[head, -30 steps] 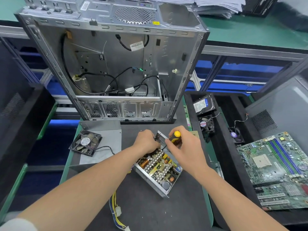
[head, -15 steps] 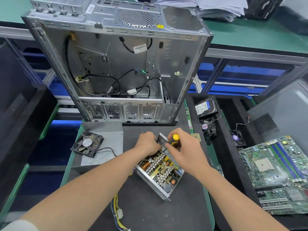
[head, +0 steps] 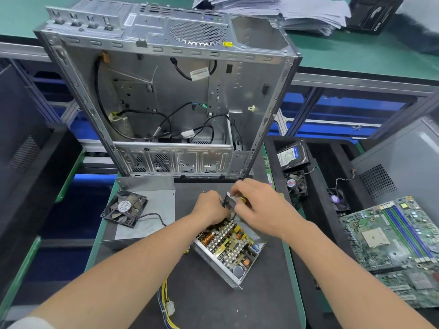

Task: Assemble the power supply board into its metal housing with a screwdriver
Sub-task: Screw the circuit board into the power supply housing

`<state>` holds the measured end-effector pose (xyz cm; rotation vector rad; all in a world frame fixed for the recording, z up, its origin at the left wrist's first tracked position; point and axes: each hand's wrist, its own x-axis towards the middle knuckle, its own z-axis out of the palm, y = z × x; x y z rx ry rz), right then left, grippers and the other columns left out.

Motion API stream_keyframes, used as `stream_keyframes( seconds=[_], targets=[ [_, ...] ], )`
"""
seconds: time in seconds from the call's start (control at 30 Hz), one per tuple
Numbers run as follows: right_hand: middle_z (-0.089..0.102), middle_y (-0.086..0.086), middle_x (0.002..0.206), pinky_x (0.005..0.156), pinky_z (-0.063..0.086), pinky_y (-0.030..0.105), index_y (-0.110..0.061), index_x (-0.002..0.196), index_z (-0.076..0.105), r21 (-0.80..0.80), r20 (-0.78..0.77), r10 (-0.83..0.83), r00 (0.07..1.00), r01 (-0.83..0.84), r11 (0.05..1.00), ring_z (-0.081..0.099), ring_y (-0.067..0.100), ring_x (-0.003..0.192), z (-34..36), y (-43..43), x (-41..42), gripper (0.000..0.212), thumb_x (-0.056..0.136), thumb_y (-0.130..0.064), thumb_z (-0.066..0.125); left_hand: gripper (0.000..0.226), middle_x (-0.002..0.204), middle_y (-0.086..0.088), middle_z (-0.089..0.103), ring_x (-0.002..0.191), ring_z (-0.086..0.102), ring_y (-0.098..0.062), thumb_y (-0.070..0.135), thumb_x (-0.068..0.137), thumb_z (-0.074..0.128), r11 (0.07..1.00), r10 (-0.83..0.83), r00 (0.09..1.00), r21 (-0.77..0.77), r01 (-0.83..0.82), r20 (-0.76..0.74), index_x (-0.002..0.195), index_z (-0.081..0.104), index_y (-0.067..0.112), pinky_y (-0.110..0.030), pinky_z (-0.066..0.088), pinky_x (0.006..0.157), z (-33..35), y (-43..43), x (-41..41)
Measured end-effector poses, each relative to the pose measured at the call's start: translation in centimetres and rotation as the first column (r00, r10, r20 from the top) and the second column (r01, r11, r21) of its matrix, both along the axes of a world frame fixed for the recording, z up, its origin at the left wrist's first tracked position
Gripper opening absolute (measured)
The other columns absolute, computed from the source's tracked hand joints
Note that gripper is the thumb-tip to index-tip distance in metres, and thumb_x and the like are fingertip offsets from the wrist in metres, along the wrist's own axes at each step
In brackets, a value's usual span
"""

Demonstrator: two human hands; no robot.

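The power supply board (head: 229, 245) lies in its open metal housing (head: 218, 269) on the dark mat, crowded with coils and capacitors. My left hand (head: 210, 206) grips the housing's far upright wall. My right hand (head: 259, 207) is wrapped round a yellow-handled screwdriver (head: 242, 199), whose shaft points down into the far corner of the board. Most of the handle is hidden by my fingers. A bundle of yellow, blue and black wires (head: 166, 305) trails from the housing toward me.
An empty computer case (head: 166, 91) stands open just behind the work. A loose fan (head: 124, 208) rests on the housing cover (head: 152, 210) at left. At right, a black tray (head: 318, 200) holds a hard drive and fans; a motherboard (head: 399, 245) lies further right.
My right hand has closed further over the screwdriver, hiding most of its yellow top. The head camera has tipped slightly, shifting the scene down in view. My left hand keeps its hold.
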<state>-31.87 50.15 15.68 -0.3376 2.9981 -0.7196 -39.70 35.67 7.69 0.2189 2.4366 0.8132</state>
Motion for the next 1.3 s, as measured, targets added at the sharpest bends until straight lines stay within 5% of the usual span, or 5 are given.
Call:
stream_keyframes(
  seconds=[0.37, 0.6, 0.83, 1.1, 1.3],
  targets=[
    [0.054, 0.002, 0.115, 0.081, 0.052, 0.048, -0.018, 0.122, 0.055, 0.234, 0.186, 0.158, 0.970, -0.200, 0.951, 0.061, 0.028, 0.094, 2.2, -0.3, -1.1, 0.020, 0.106, -0.022, 0.044, 0.031, 0.062, 0.000, 0.055, 0.059, 0.051, -0.011, 0.024, 0.084, 0.072, 1.000, -0.010, 1.000, -0.009, 0.010, 0.002, 0.061, 0.053, 0.014, -0.022, 0.032, 0.046, 0.4, 0.0, 0.1],
    [0.053, 0.006, 0.077, 0.061, 0.039, 0.039, -0.015, 0.106, 0.048, 0.525, 0.107, 0.094, 0.990, -0.136, 0.840, 0.059, 0.035, 0.077, 2.1, -0.8, -1.6, 0.037, 0.110, -0.050, 0.035, 0.014, 0.088, -0.008, 0.073, 0.075, 0.062, -0.018, 0.022, 0.085, 0.071, 0.999, -0.011, 0.999, 0.038, 0.010, 0.043, 0.089, 0.077, 0.010, -0.024, 0.041, 0.059, 0.4, -0.2, 0.1],
    [0.042, 0.002, 0.074, 0.051, 0.036, 0.038, -0.018, 0.101, 0.032, 0.373, 0.265, 0.093, 0.960, -0.191, 0.908, 0.044, 0.023, 0.061, 3.0, 0.2, -1.5, 0.022, 0.103, -0.030, 0.050, 0.032, 0.065, -0.002, 0.059, 0.063, 0.053, -0.015, 0.023, 0.082, 0.076, 0.997, 0.052, 0.998, 0.049, -0.054, 0.033, 0.059, 0.055, 0.016, -0.023, 0.034, 0.047, 0.4, -0.2, 0.4],
    [0.044, 0.002, 0.068, 0.053, 0.033, 0.034, -0.011, 0.076, 0.046, 0.546, 0.168, -0.107, 0.980, -0.002, 0.838, 0.048, 0.024, 0.061, 2.9, -0.7, -1.7, 0.062, 0.104, -0.066, 0.039, 0.017, 0.091, -0.011, 0.074, 0.082, 0.064, -0.021, 0.021, 0.086, 0.074, 0.996, 0.058, 0.997, 0.064, -0.062, 0.057, 0.090, 0.076, 0.005, -0.028, 0.044, 0.064, 0.5, -0.2, 0.5],
    [0.044, 0.004, 0.070, 0.050, 0.036, 0.037, -0.017, 0.106, 0.033, 0.380, 0.244, 0.072, 0.967, -0.163, 0.911, 0.051, 0.029, 0.062, 3.3, 0.2, -1.5, 0.024, 0.108, -0.037, 0.045, 0.023, 0.084, -0.009, 0.069, 0.075, 0.060, -0.020, 0.026, 0.083, 0.076, 0.996, 0.072, 0.996, 0.058, -0.074, 0.044, 0.068, 0.064, 0.014, -0.027, 0.040, 0.055, 0.3, -0.1, 0.5]
  ],
)
